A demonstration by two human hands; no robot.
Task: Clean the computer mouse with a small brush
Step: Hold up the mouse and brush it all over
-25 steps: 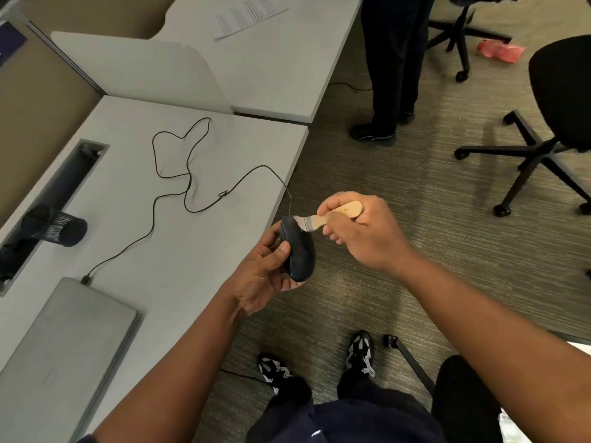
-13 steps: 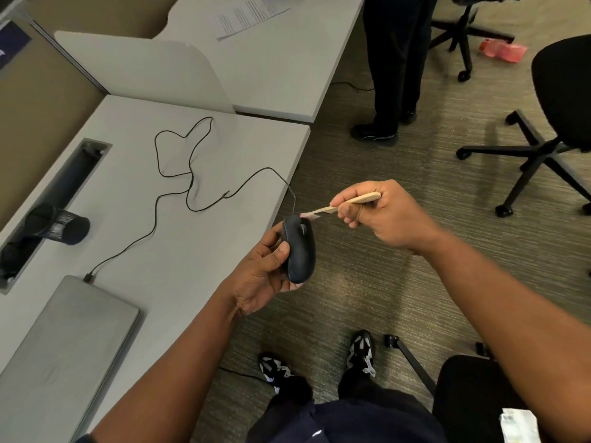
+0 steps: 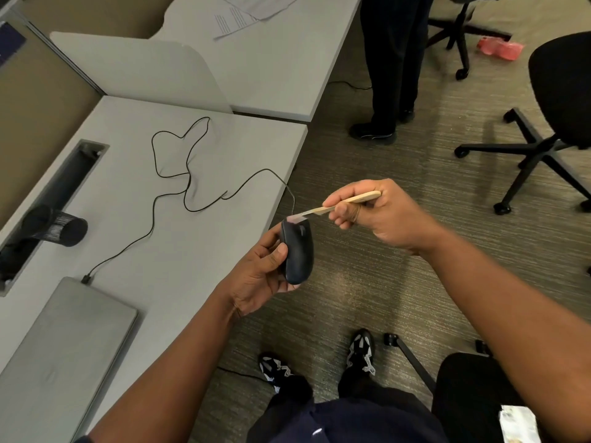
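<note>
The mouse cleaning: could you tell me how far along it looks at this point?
Done: the left hand has the mouse lifted off the desk, and the right hand holds the small brush. In hand: the bristles touch the mouse's front end, by the cable. Left: apparently the sides, rear and underside; dirt is too small to judge.

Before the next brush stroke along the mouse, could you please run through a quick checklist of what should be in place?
1. Left hand grips the mouse firmly, clear of the desk: ok.
2. Right hand pinches the brush by its wooden handle: ok.
3. Bristles reach the mouse's front end: ok.
4. Mouse cable lies slack on the desk, not taut: ok.
5. Cable plugged in beside the laptop: cannot tell.
6. Dust left on the mouse: cannot tell.
</note>
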